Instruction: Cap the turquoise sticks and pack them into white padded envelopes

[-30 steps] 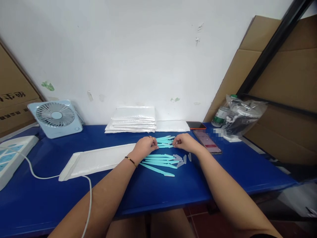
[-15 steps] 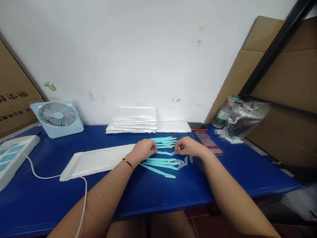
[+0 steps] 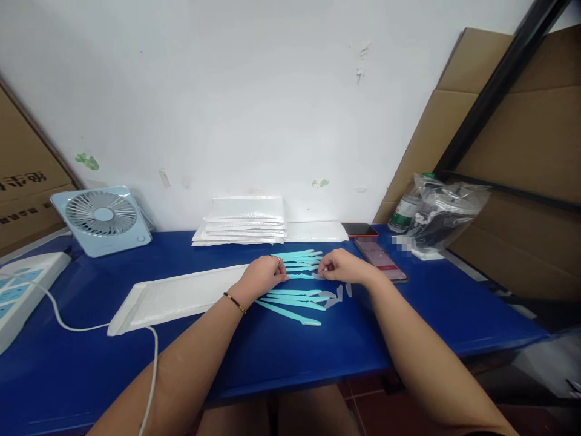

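Observation:
Several slim turquoise razors lie on the blue table (image 3: 281, 357), one group at the back (image 3: 299, 257) and one nearer me (image 3: 293, 300). My left hand (image 3: 263, 275) is closed on the handle end of one turquoise razor (image 3: 299, 276). My right hand (image 3: 340, 266) pinches a small clear cap at that razor's blade end. A few loose clear caps (image 3: 336, 295) lie just in front of my right hand.
A flat white padded envelope (image 3: 177, 297) lies left of my hands, and a stack of them (image 3: 242, 221) is by the wall. A small fan (image 3: 102, 218), a power strip (image 3: 22, 284) with cable, two phones (image 3: 379, 254), a bottle and a plastic bag (image 3: 442, 212) stand around.
Both hands drew one razor from the back group toward me and now hold it between them, with the right fingers at its blade end.

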{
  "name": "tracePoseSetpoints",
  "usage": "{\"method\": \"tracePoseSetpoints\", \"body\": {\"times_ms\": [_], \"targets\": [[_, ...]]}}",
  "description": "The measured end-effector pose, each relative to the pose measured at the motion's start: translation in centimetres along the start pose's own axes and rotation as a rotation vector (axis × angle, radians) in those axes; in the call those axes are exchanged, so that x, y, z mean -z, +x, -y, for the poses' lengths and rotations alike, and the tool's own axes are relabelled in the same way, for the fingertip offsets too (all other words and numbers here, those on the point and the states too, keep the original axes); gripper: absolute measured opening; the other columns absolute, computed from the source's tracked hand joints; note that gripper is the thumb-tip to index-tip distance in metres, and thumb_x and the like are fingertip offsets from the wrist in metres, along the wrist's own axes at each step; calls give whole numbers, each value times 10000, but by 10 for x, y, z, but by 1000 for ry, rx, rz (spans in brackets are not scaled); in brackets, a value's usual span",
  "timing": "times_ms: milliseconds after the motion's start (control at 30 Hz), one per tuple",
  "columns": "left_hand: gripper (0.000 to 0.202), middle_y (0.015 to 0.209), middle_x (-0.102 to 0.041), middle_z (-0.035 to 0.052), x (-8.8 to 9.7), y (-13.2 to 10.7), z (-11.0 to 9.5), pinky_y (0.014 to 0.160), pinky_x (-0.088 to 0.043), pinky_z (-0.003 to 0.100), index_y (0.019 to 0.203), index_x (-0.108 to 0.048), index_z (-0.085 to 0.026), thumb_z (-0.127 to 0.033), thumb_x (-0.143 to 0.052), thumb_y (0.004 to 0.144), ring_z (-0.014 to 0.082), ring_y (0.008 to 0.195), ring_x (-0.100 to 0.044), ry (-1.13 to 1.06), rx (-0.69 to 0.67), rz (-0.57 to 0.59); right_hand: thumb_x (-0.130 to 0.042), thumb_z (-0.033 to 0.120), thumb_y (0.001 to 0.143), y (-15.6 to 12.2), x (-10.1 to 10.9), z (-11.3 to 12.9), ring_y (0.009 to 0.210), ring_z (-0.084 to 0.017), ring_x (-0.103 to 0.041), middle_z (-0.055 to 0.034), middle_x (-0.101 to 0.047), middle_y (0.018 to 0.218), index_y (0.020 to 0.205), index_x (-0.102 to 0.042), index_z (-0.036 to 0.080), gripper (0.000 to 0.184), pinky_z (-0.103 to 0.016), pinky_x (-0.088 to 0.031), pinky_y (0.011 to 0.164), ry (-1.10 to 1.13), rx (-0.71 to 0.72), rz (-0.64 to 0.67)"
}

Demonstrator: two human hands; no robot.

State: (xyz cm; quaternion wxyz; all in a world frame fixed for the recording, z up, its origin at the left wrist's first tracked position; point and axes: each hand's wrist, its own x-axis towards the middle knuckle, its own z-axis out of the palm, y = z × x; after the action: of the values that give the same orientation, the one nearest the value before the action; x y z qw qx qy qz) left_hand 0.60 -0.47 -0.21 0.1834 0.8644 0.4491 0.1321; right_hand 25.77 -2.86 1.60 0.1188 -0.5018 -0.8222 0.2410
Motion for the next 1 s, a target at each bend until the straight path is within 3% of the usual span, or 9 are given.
{"method": "tracePoseSetpoints", "body": {"times_ms": [167,400,533,633,700,800,867,1000], "targets": [[144,722,-661,2,0,2,0,558,-371,239,711,-620,-210,-349,-599,744,156,676,-583,34,11,-47,-570,205,714,2,-3,-1,664,-145,-616,-25,-706,766,795,-707,172,163,-211,-422,582,-31,0,-65],[138,734,-650,-8,-4,5,-2,568,-376,241,718,-612,-213,-347,-603,753,154,691,-580,38,-21,-63,-545,185,730,5,-8,4,661,-138,-606,-18,-697,759,790,-701,175,167,-207,-414,578,0,52,-54],[113,779,-646,5,-7,9,-7,618,-389,250,750,-622,-209,-319,-597,756,165,745,-582,62,-29,-100,-530,173,748,11,-13,6,653,-128,-583,-25,-679,755,774,-703,171,175,-217,-403,599,-55,62,-157],[185,887,-644,28,-2,7,-9,685,-406,260,864,-638,-204,-345,-607,748,186,843,-577,54,-30,-176,-587,227,735,7,-5,6,646,-129,-567,-35,-665,751,800,-709,165,151,-222,-404,597,-40,9,-229],[243,905,-641,27,5,2,-10,670,-413,252,875,-648,-208,-407,-613,740,180,831,-577,-11,-67,-125,-637,286,709,-2,4,7,617,-126,-558,-31,-657,719,825,-711,164,184,-217,-404,566,29,0,-156],[245,824,-647,1,12,-6,-9,580,-400,221,811,-676,-221,-441,-631,715,141,708,-575,-125,-134,107,-698,317,644,-16,15,9,564,-121,-556,-11,-655,648,798,-720,174,211,-207,-396,513,91,7,99],[219,785,-649,-7,12,-8,-10,556,-390,207,792,-690,-220,-414,-646,701,125,672,-571,-154,-145,191,-719,281,604,-19,16,10,529,-115,-553,-2,-653,616,749,-723,180,177,-205,-386,486,59,-8,203],[181,735,-657,-6,8,-4,-11,554,-383,197,764,-702,-207,-364,-624,717,117,652,-567,-145,-115,193,-683,240,630,-14,8,9,517,-110,-548,-1,-650,603,703,-718,191,95,-206,-379,481,-7,0,169]]}}
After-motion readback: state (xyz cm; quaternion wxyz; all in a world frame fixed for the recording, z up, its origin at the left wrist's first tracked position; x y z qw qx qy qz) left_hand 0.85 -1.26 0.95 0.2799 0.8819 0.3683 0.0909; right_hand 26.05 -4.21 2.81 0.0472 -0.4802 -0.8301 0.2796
